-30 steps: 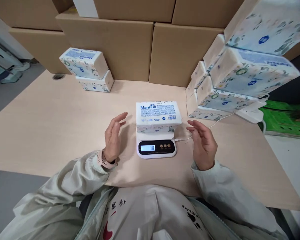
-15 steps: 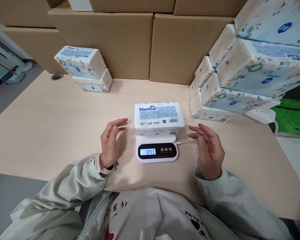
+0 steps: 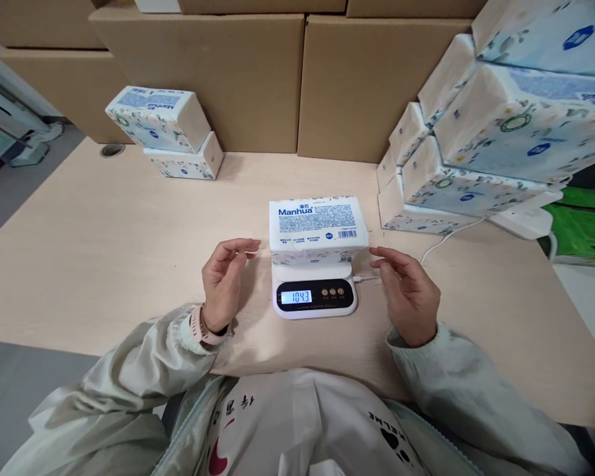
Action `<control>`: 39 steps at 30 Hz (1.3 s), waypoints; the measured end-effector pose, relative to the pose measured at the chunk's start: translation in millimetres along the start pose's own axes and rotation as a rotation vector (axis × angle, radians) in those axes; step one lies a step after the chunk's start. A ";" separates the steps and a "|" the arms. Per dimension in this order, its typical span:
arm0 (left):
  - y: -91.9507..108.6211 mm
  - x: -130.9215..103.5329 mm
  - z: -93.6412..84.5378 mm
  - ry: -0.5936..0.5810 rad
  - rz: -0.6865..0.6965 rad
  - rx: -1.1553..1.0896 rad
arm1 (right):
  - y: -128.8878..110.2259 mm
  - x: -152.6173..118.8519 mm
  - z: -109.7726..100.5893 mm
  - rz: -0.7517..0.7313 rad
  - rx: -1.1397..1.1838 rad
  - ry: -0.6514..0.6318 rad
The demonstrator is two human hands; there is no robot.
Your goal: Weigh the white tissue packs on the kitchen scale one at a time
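Observation:
A white tissue pack with blue "Manhua" print rests on a small white digital scale. The lit display appears to read 1043, with any decimal point hard to make out. To the left of the pack, my left hand is open with fingers stretched toward it, a small gap between. My right hand is open on the other side, its fingertips very near the pack's right edge; whether they touch it I cannot tell. Neither hand holds anything.
Two stacked tissue packs stand at the back left. A taller stack of packs rises at the right. Cardboard boxes line the table's back. A white cable runs right from the scale. A green crate sits beyond the right edge.
Both hands have moved inward, closer to the tissue pack's sides, the right one more clearly. The pack stays on the scale and the reading is the same. The view has shifted slightly.

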State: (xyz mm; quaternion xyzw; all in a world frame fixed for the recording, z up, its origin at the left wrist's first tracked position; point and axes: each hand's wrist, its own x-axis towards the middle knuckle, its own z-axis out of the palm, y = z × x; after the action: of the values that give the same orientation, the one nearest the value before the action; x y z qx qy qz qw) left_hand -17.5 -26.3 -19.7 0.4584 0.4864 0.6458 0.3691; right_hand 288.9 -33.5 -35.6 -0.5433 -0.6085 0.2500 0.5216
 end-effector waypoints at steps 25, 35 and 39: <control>2.4 0.4 -1.2 -0.012 0.006 0.012 | 3.7 2.3 1.4 -0.117 -0.043 -0.028; 19.0 9.5 9.4 -0.397 -0.121 -0.040 | -15.0 26.3 23.1 0.040 0.226 -0.406; 45.8 0.7 22.7 -0.526 -0.043 -0.034 | -18.6 13.1 19.9 -0.055 0.241 -0.238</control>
State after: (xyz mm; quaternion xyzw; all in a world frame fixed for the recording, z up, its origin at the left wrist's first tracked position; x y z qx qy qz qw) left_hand 2.5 -30.7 27.2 0.5937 0.3724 0.5047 0.5041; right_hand 265.2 -21.5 -21.3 -0.4265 -0.6463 0.3692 0.5139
